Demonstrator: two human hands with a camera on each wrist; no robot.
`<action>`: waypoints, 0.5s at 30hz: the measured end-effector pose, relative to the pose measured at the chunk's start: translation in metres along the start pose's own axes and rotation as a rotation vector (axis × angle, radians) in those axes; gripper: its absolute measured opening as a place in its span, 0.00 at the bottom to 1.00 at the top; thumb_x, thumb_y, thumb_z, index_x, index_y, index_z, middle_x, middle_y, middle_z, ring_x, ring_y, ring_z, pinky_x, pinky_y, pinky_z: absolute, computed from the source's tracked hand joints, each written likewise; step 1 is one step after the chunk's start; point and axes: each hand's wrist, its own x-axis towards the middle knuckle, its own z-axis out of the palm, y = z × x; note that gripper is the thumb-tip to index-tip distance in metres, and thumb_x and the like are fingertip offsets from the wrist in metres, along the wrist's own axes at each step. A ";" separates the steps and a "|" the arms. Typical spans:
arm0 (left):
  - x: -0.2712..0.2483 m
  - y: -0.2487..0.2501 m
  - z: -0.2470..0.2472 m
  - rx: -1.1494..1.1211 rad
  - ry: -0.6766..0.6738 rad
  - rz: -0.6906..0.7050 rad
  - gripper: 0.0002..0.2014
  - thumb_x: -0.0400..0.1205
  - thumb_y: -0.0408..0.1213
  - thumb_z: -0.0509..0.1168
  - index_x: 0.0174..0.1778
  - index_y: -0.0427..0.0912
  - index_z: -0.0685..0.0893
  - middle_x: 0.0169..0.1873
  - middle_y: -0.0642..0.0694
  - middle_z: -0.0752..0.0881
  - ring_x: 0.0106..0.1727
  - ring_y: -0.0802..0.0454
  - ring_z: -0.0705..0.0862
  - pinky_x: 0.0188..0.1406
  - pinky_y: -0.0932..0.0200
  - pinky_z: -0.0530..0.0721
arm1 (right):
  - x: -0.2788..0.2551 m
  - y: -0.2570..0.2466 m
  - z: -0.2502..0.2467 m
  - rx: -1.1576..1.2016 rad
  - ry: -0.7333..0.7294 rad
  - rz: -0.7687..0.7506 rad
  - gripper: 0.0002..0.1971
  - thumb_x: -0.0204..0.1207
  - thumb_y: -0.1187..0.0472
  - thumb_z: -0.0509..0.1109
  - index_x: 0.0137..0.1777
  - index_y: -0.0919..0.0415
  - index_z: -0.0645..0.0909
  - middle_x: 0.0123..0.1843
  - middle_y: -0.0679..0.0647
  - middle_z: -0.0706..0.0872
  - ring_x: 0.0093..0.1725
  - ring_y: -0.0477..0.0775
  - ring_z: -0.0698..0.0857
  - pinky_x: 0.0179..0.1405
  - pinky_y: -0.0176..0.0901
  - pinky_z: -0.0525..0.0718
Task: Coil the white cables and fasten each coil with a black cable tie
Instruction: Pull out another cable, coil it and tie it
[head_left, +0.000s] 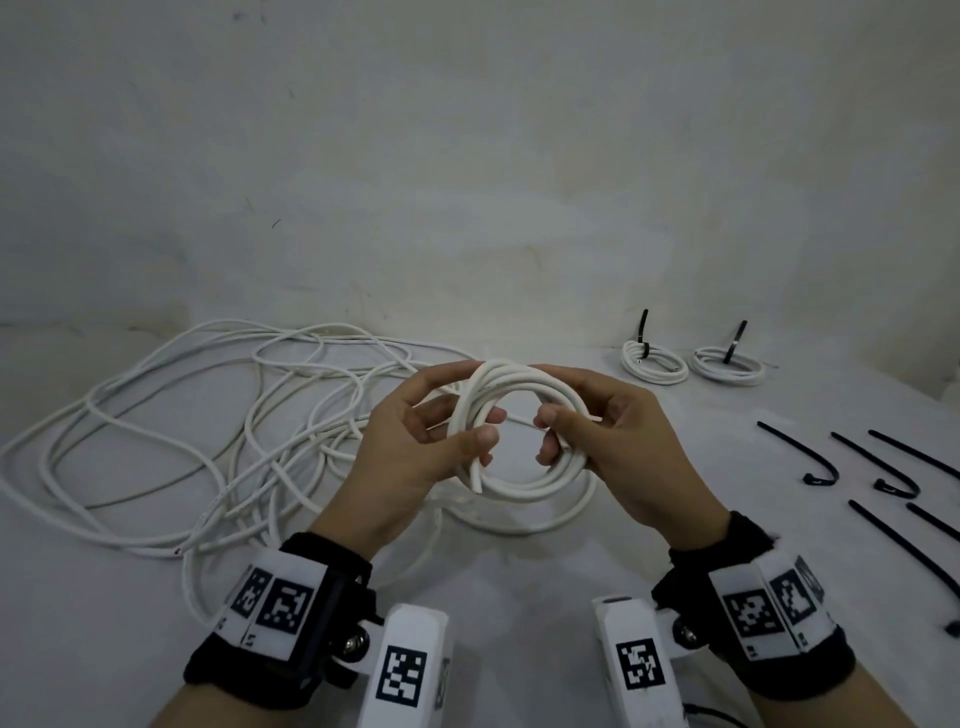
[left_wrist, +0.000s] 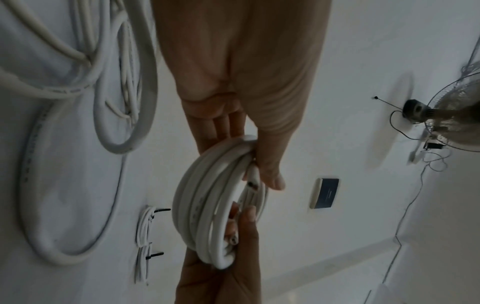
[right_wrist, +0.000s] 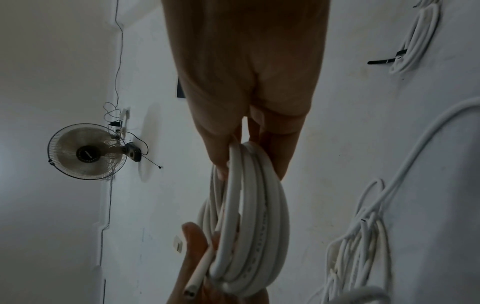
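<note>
A white cable coil (head_left: 519, 431) of several turns is held up between both hands above the white surface. My left hand (head_left: 441, 441) grips its left side, thumb across the strands. My right hand (head_left: 582, 426) grips the right side with fingers curled through the ring. One cut end (head_left: 475, 486) sticks out at the coil's lower left. The coil (left_wrist: 213, 205) shows edge-on in the left wrist view, and the coil (right_wrist: 249, 226) likewise in the right wrist view. Several loose black cable ties (head_left: 883, 467) lie at the right.
A tangle of loose white cables (head_left: 218, 431) spreads over the left and under the hands. Two tied coils (head_left: 654, 361) (head_left: 730, 364) with black tie tails sticking up sit at the back right. A wall fan (right_wrist: 85, 152) hangs off to the side.
</note>
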 end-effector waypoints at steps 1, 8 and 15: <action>0.000 -0.002 0.001 -0.011 0.005 0.003 0.26 0.64 0.26 0.73 0.59 0.43 0.82 0.41 0.40 0.90 0.46 0.49 0.90 0.33 0.58 0.86 | 0.000 0.001 0.000 0.008 -0.004 0.009 0.14 0.75 0.71 0.70 0.58 0.59 0.86 0.35 0.56 0.85 0.30 0.56 0.84 0.36 0.47 0.86; 0.001 -0.004 0.000 0.076 -0.029 -0.009 0.25 0.68 0.37 0.72 0.62 0.46 0.80 0.42 0.42 0.90 0.33 0.49 0.86 0.31 0.58 0.85 | -0.001 0.006 0.001 0.010 0.048 0.006 0.12 0.75 0.73 0.71 0.57 0.63 0.85 0.35 0.56 0.86 0.28 0.57 0.86 0.32 0.45 0.85; 0.000 -0.007 0.000 0.141 -0.098 0.029 0.19 0.79 0.46 0.60 0.67 0.59 0.78 0.39 0.43 0.80 0.26 0.53 0.77 0.35 0.54 0.84 | -0.001 0.009 0.003 0.006 -0.067 0.089 0.17 0.74 0.71 0.73 0.61 0.56 0.82 0.37 0.56 0.84 0.33 0.60 0.88 0.34 0.46 0.86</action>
